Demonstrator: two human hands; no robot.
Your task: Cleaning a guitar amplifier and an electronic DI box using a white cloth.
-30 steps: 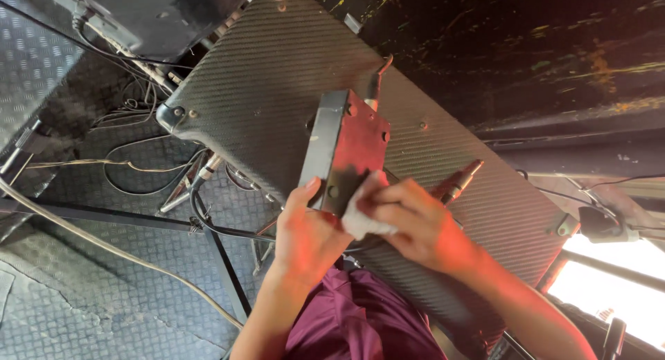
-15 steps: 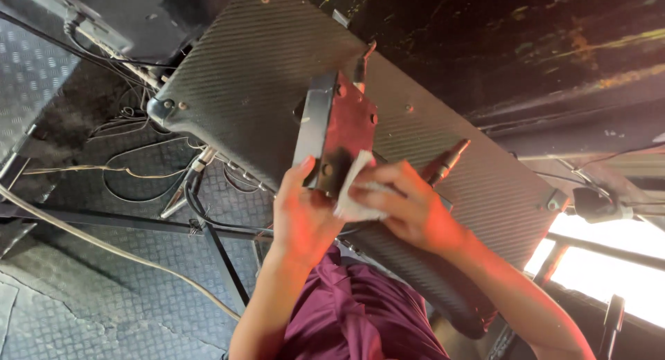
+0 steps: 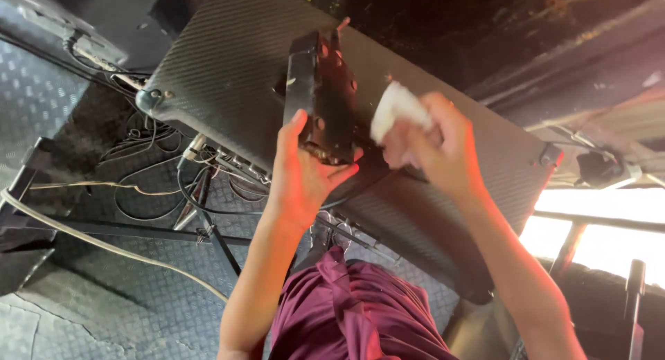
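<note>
Nearest the camera lay a fold of maroon cloth, the person's own clothing, and both bare forearms rose from either side of it toward the dark metal bracket, which serves here as the landmark.

The left forearm ran up steeply from below the bracket. The left hand was bent back at the wrist beneath the bracket's lower end, palm toward it; its grip was closed on the bracket, with the fingers up along the bracket's left edge and the thumb pressed under its lower right corner. The bracket stood nearly upright, lifted in front of the panel behind it.

The right forearm came in slantwise from the lower right of the bracket. The right hand sat just to the right of the bracket, knuckles toward the camera, its grip pinched tight round a small wad of white cloth. The wad lay just beside the bracket's right edge; whether it touched the metal could not be told.

Behind the bracket spread a large black carbon-fibre panel, tilted. Below and left of the bracket, loose cables trailed over a checker-plate floor.
</note>
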